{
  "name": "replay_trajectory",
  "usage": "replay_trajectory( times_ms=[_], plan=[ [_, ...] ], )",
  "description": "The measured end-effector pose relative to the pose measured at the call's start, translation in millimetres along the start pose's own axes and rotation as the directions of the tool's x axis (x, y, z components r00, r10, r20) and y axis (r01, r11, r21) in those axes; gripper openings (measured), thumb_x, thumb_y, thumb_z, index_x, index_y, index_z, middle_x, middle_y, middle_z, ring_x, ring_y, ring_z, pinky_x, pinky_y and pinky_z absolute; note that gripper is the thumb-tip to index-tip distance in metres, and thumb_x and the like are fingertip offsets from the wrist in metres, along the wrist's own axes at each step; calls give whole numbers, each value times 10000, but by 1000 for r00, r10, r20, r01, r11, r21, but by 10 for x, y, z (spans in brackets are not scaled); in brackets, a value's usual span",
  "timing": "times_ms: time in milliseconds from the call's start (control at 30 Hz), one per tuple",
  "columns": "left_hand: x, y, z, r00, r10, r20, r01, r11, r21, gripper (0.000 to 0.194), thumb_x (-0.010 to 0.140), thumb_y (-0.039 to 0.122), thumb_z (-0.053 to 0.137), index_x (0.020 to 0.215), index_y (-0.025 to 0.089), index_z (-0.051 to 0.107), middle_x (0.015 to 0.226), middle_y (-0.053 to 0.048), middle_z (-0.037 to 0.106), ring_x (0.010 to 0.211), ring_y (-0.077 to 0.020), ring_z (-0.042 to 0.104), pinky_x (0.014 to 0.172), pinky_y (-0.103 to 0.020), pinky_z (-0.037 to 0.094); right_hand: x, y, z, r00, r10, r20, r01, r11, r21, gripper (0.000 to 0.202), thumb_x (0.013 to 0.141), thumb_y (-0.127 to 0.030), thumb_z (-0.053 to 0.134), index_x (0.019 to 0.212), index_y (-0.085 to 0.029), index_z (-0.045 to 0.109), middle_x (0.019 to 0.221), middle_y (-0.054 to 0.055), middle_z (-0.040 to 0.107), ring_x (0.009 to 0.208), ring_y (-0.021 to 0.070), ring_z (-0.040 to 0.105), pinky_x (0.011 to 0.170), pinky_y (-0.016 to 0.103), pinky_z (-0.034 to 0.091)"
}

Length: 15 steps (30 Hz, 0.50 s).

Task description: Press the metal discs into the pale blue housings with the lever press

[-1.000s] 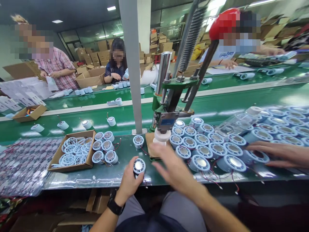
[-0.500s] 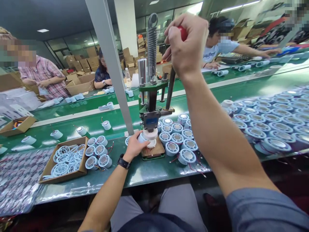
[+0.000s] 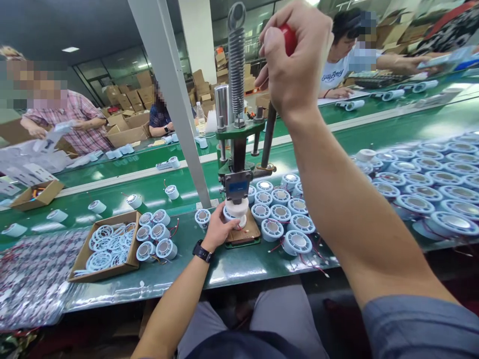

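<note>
A green hand press (image 3: pixel 238 149) with a tall spring stands on a wooden base at the table's middle. My right hand (image 3: pixel 295 60) is raised and shut on the red knob of the press lever (image 3: pixel 290 39). My left hand (image 3: pixel 219 228), with a black watch on its wrist, holds a pale blue round part (image 3: pixel 229 215) under the white press head (image 3: pixel 238 208). Several more blue round parts (image 3: pixel 281 213) with red wires lie right of the press.
A cardboard box of white rings (image 3: pixel 105 244) sits at the left, with blue parts (image 3: pixel 157 234) beside it. Many blue parts (image 3: pixel 422 184) cover the right side. A grey post (image 3: pixel 175 99) rises behind. Other people work across the green conveyor (image 3: pixel 337 144).
My right hand rose from the table and took the red lever knob. My left hand carried the blue part from the table edge to under the press head.
</note>
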State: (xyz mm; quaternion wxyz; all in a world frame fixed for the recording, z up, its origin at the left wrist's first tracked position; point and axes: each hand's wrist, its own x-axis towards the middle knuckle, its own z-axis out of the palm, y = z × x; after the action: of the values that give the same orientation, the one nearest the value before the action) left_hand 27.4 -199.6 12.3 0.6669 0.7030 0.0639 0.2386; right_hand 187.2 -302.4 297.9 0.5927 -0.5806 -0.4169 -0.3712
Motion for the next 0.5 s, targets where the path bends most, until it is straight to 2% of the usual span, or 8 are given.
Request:
replay_trajectory(
  times_ms=[133, 333, 433, 500],
  plan=[
    [65, -50, 76, 995, -19, 94, 14, 999, 49, 577, 704, 395, 804, 1181, 134, 610, 1124, -108, 691, 1041, -266, 639, 992, -429, 486, -21, 10, -41, 999, -8, 32, 9, 1000, -21, 185, 979, -109, 452, 826, -138, 552, 759, -27, 532, 550, -5, 532, 475, 135, 382],
    [19, -93, -23, 992, -28, 124, 9, 989, 150, 605, 776, 412, 751, 1286, 151, 556, 1240, -134, 641, 1162, -302, 592, 1036, -456, 460, 75, 15, -33, 999, 17, 51, -10, 989, -149, 172, 986, -144, 452, 883, -98, 581, 785, -38, 562, 717, -12, 527, 649, 101, 387],
    [-15, -60, 3, 989, -22, 143, -3, 984, 175, 743, 739, 398, 784, 1368, 148, 476, 1344, -155, 577, 1260, -320, 532, 1109, -467, 389, 49, -159, -187, 995, 59, 78, -46, 986, -161, 196, 970, -162, 407, 947, -90, 588, 831, -49, 580, 767, -2, 522, 706, 130, 401],
    [-30, -43, 37, 991, 3, 134, -29, 981, 191, 846, 709, 357, 806, 1424, 151, 405, 1419, -166, 511, 1335, -326, 467, 1158, -472, 320, -220, -367, -402, 997, 54, 50, -48, 991, -121, 238, 949, -194, 377, 977, -116, 601, 913, -41, 581, 803, 15, 547, 743, 180, 429]
  ],
)
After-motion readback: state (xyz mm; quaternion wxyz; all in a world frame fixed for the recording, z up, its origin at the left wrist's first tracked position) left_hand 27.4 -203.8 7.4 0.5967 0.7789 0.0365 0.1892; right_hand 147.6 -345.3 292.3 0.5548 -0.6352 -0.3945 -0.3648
